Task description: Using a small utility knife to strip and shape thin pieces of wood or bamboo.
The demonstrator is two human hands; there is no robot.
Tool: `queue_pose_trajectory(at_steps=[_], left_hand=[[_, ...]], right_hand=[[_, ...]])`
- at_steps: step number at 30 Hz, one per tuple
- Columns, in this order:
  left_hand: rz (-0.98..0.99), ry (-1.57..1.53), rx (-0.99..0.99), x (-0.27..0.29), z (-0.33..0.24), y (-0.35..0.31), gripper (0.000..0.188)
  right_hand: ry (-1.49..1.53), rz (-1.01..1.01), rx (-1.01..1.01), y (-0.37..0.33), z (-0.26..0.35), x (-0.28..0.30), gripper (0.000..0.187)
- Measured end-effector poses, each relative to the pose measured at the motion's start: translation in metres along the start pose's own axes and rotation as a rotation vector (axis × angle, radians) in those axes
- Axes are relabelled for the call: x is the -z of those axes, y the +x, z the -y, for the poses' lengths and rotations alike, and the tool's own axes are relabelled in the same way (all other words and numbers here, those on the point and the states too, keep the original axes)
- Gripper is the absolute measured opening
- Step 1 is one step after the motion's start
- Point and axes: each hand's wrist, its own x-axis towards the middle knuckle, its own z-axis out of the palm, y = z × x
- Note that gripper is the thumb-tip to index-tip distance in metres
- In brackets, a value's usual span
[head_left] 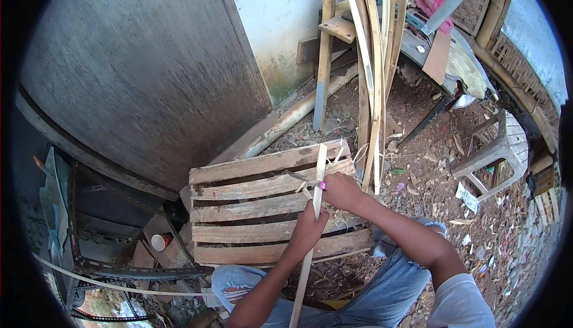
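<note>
A long pale strip of bamboo or wood point(305, 268) runs from between my legs up over the slatted wooden pallet point(239, 213). My left hand point(308, 228) is closed around the strip near its middle. Just above it, my right hand point(340, 191) grips a knife, whose blade point(299, 177) points left across the strip. A bright pink band point(323, 185) shows where the blade meets my fist; the handle is hidden inside my fingers. Thin curled shavings point(307, 192) stick out beside the strip, under the blade.
Tall pale strips point(377, 89) lean beyond the pallet's right end. To the right a plastic stool point(498, 152) lies tipped on littered soil. A large wooden board point(143, 71) stands at the left, with a metal frame point(74, 208) and a red cup point(160, 242) below it.
</note>
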Motion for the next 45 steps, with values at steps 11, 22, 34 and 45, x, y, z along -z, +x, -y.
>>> queue_pose_trajectory(at_steps=[11,22,34,45], left_hand=[[-0.006,-0.029,-0.015,-0.001,-0.001,0.0,0.018],[-0.009,-0.044,-0.014,0.001,-0.003,0.001,0.018],[0.03,-0.015,0.008,-0.002,-0.006,0.002,0.018],[-0.033,-0.047,-0.048,-0.001,-0.002,0.004,0.017]], right_hand=[[-0.094,-0.027,0.016,0.004,-0.002,0.005,0.029],[-0.064,0.036,0.027,0.002,0.001,0.007,0.026],[-0.126,-0.107,-0.096,0.012,-0.014,0.014,0.02],[-0.146,-0.022,-0.025,0.003,0.005,0.007,0.025]])
